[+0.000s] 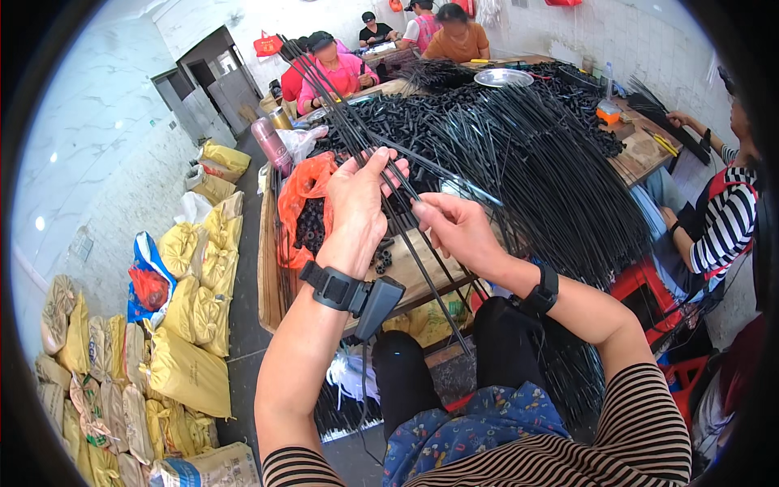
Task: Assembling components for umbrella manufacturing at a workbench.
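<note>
A loose bundle of long, thin black rods [330,96] runs slantwise from the upper left, across my left hand, down toward my knees. My left hand [355,195] holds the bundle, its thumb over the rods and its fingertips showing on their far side. To its lower right, my right hand [464,231] pinches one of the rods between thumb and forefinger; its other fingers curl under. Beyond both hands, a thick layer of similar rods [560,178] lies across the table. Small black parts [398,118] are heaped on its left side.
An orange plastic bag [299,199] of black parts sits at the wooden table's [272,284] left edge, near a pink flask [270,144]. A metal plate [503,78] lies farther back. Yellow sacks [188,369] line the left wall. Several people sit around the table, one close on the right [718,219].
</note>
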The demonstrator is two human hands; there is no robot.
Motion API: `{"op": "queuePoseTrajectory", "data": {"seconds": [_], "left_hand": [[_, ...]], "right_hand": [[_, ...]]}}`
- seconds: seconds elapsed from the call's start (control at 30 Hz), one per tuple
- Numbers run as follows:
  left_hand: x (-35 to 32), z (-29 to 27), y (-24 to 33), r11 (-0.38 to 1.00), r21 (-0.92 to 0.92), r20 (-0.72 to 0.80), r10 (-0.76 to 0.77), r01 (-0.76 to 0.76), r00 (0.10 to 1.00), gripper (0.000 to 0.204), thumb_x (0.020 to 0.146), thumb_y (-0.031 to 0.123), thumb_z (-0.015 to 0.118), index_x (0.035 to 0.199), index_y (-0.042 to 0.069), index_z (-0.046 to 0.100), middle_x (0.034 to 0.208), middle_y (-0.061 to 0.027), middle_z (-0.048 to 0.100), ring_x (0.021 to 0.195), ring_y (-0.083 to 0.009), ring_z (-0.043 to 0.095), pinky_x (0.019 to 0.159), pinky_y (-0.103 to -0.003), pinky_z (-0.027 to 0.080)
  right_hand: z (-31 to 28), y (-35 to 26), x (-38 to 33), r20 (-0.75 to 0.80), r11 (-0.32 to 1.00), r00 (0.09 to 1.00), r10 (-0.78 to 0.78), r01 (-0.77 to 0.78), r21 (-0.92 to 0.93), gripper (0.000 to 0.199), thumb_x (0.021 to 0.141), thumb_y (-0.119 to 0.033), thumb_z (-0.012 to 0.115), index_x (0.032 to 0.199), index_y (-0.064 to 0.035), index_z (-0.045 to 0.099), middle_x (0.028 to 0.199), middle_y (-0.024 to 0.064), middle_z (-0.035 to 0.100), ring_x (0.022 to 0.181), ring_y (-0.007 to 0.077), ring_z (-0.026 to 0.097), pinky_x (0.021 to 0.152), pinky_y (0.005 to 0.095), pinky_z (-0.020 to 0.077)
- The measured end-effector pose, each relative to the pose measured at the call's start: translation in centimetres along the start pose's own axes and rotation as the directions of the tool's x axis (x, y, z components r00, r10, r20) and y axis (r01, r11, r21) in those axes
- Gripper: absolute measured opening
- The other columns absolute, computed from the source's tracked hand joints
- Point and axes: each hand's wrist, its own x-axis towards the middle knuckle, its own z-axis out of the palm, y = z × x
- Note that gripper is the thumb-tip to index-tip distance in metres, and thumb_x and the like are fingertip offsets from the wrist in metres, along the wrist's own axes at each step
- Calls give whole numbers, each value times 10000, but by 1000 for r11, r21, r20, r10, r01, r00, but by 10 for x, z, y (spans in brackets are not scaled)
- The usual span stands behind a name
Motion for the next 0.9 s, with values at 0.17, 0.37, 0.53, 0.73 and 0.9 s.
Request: {"op": "queuePoseTrajectory", "data": {"seconds": [0.17,0.37,0.53,0.73,0.9], "left_hand": [[-2,2,-1,999,42,-11,-17,17,1000,156,904,45,553,1005,-65,508,983,-180,635,887,-281,664,785,-370,582],[-1,-8,7,998,62,-27,24,-23,999,152,925,57,517,1009,-66,487,977,-205,633,841,-296,673,745,-373,595],[-3,-10,14,994,104,-50,43,-38,998,122,957,81,458,931,-34,491,834,-131,578,734,-262,660,676,-354,598],[-8,7,6,1000,-22,62,-11,13,998,156,963,97,469,1018,-45,432,1023,-210,584,927,-335,641,834,-407,574],[-11,17,4,997,-60,113,-35,42,993,200,969,139,475,1068,-18,400,1079,-208,585,974,-343,630,850,-431,560]], "right_hand": [[0,4,5,24,993,998,54,-56,108,227,946,-191,522,987,4,631,727,18,616,563,69,553,493,230,461],[-49,7,35,-357,997,934,-14,41,69,194,902,-174,540,893,-9,641,733,65,663,539,62,535,463,202,397],[-103,1,54,-605,992,793,-61,113,48,185,904,-192,551,884,-33,645,639,-20,573,560,32,458,544,213,378],[-29,-9,16,-314,988,940,-136,150,21,173,916,-153,539,885,-16,639,641,-16,570,595,36,492,556,203,386],[8,-3,-3,-138,990,987,-84,98,101,218,945,-180,519,852,-9,617,638,-7,575,574,38,508,526,215,403]]}}
